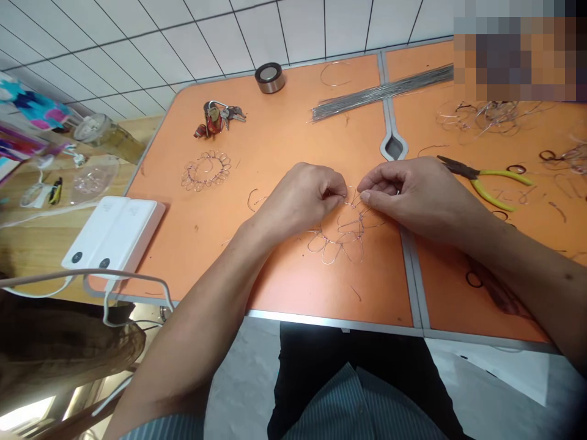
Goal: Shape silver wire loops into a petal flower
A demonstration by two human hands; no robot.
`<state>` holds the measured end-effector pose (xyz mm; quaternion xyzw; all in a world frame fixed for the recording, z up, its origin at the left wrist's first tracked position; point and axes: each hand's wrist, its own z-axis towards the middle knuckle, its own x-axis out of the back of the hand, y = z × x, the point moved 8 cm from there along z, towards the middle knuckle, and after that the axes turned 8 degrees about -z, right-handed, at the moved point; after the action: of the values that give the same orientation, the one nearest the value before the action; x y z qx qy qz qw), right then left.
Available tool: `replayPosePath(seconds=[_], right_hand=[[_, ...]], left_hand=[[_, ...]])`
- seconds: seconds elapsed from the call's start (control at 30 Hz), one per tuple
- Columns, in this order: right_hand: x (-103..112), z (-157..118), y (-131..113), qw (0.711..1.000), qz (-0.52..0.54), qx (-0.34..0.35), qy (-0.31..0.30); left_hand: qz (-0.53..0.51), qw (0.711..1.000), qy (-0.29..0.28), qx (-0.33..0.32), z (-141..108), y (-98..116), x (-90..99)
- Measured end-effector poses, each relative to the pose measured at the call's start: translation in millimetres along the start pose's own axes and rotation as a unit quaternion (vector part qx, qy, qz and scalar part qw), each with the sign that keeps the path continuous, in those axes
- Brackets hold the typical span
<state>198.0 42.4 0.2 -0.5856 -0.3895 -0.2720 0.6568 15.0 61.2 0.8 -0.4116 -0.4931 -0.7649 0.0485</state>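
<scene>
A wire ring with petal-like loops (342, 241) is between my hands, just above the orange table (220, 232). My left hand (316, 190) is closed, thumb and forefinger pinching the wire at its upper left. On the upper right side, my right hand (398, 192) pinches the same wire piece between thumb and fingers. A second looped wire ring (206, 171) lies flat at the left. Yellow-handled pliers (493, 178) rest beyond my right wrist, jaws partly hidden behind the hand.
A bundle of straight wires (376, 95), keys (220, 118) and a round metal tin (269, 78) lie toward the back. Tangled wire (495, 116) sits at the right. White power banks (114, 235) with cables stand at the left edge. A metal seam crosses the table.
</scene>
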Motion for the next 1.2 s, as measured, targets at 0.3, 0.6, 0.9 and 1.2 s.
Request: replayPosePath(seconds=[0.3, 0.6, 0.9, 1.2], right_hand=[[-3.3, -1.9, -6.9, 1.000, -0.007, -0.001, -0.004], [1.5, 0.0, 0.7, 1.000, 0.003, -0.012, 0.006], [-3.8, 6.3, 21.5, 0.995, 0.090, -0.035, 0.003], [-1.6, 8.9, 24.5, 0.997, 0.059, -0.043, 0.010]], left_hand=[[-0.012, 1.000, 0.004, -0.004, 2.0, -1.8, -8.6], [-0.080, 0.989, 0.119, 0.045, 2.5, -10.1, 27.0], [-0.319, 0.905, 0.227, 0.165, -5.3, -52.6, 31.4], [-0.169, 0.947, 0.183, 0.200, -5.9, -40.6, 35.9]])
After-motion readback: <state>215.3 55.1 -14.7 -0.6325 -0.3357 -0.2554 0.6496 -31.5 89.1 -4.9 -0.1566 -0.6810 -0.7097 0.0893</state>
